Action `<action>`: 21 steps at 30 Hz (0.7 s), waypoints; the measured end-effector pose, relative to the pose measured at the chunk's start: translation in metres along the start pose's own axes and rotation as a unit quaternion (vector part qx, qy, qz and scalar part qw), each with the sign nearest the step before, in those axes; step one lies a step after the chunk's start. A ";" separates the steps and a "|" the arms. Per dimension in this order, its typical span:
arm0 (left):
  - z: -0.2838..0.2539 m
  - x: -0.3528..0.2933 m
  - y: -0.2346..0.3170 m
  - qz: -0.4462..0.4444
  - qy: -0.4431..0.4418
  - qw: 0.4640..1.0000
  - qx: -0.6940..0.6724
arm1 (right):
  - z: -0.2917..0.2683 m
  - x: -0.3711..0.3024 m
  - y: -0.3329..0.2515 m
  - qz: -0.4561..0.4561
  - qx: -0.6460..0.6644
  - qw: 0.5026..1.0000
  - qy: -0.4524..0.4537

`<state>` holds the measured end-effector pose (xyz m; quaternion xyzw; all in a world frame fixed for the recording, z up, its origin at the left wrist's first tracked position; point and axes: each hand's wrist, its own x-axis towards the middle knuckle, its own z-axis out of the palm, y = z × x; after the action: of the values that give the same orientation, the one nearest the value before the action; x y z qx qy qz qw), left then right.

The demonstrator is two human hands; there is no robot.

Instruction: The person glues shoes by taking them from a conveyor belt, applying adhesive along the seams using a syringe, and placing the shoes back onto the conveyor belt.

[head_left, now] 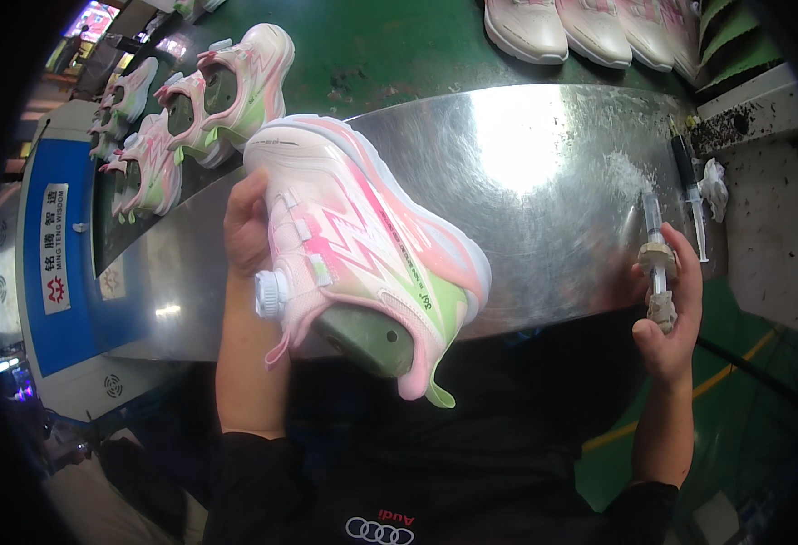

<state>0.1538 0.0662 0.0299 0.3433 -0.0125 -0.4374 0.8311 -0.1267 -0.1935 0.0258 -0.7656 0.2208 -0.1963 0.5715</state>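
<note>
Head view: your left hand [246, 227] fingers grip the pink shoe [363, 245] above the desk [544, 182] near edge; your right hand [671, 309] fingers hold a syringe [657, 259].

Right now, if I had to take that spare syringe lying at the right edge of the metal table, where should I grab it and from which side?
Grip the spare syringe around the middle of its barrel, coming from above. It lies flat and lengthwise on the metal table, so its long sides look open, while the crumpled white rag crowds its right.
</note>
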 end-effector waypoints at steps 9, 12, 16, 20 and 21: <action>-0.003 -0.001 -0.004 -0.062 -0.031 0.995 -0.069 | 0.013 -0.039 -0.024 0.034 0.172 0.984 -0.020; 0.000 0.000 -0.005 -0.074 -0.044 0.992 -0.090 | 0.021 -0.043 -0.017 -0.046 0.355 0.927 -0.109; -0.005 0.003 -0.006 -0.031 -0.032 0.997 -0.059 | 0.040 -0.044 -0.020 -0.056 0.477 0.860 -0.174; -0.010 0.001 -0.005 -0.017 -0.018 0.999 -0.046 | 0.055 -0.043 -0.024 -0.032 0.537 0.822 -0.186; -0.011 0.002 -0.005 -0.015 -0.030 0.998 -0.050 | 0.056 -0.042 -0.024 -0.032 0.536 0.823 -0.186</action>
<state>0.1551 0.0690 0.0184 0.2884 -0.0103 -0.4599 0.8398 -0.1280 -0.1197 0.0318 -0.3673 -0.0546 -0.1556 0.9154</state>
